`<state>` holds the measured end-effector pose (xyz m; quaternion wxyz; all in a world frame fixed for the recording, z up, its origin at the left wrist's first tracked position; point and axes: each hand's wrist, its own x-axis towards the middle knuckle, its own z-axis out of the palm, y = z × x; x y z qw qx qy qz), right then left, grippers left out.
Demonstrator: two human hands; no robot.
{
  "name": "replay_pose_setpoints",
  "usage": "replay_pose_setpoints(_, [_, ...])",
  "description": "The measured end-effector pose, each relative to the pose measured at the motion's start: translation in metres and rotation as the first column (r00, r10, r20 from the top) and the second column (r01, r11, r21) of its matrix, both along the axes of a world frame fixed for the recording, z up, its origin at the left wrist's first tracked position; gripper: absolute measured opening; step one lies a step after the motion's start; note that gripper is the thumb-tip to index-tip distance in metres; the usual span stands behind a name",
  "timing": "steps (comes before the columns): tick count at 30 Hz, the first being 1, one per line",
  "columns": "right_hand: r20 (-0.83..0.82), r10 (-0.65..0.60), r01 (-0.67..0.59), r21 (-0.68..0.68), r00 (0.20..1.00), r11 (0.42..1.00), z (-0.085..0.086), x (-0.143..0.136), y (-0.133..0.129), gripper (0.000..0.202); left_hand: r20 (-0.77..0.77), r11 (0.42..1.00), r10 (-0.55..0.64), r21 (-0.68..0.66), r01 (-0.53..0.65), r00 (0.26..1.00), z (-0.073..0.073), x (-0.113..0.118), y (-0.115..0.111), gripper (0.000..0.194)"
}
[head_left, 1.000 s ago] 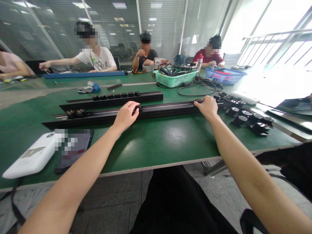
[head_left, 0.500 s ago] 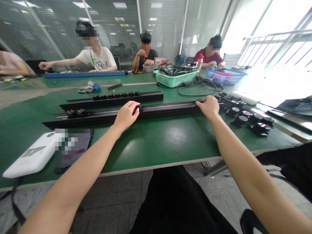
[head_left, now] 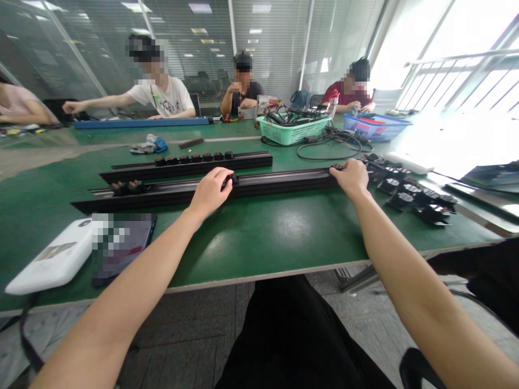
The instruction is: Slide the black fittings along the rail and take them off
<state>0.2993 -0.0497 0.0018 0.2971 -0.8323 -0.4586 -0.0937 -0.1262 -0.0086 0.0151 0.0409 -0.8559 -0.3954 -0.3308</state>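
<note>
A long black rail (head_left: 279, 182) lies across the green table in front of me. My left hand (head_left: 211, 190) is closed on a small black piece (head_left: 229, 181) at the rail's middle. At the rail's right end, my right hand (head_left: 352, 177) has its fingers round another black piece (head_left: 336, 167), mostly hidden by the hand. Two dark pieces (head_left: 128, 187) sit near the rail's left end. Behind it lies a second black rail (head_left: 190, 165) with several black pieces in a row on top.
Several black parts (head_left: 403, 192) lie right of my right hand. Beyond are a green basket (head_left: 298, 132) of cables, a blue basket (head_left: 377, 127) and a black cable. A white device (head_left: 52, 259) and a phone (head_left: 125, 251) lie front left. People sit across the table.
My right hand has shifted slightly to the right along the rail's end. My left hand has stayed almost in place, still closed on its piece.
</note>
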Motion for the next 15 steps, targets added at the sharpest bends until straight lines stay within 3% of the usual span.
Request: replay_pose_setpoints(15, [-0.015,-0.021,0.021,0.028,1.0,0.999,-0.0009,0.0053,0.0006,0.034,0.006,1.0,0.001,-0.011,-0.001,1.0,0.0002,0.0004,-0.0002,0.037])
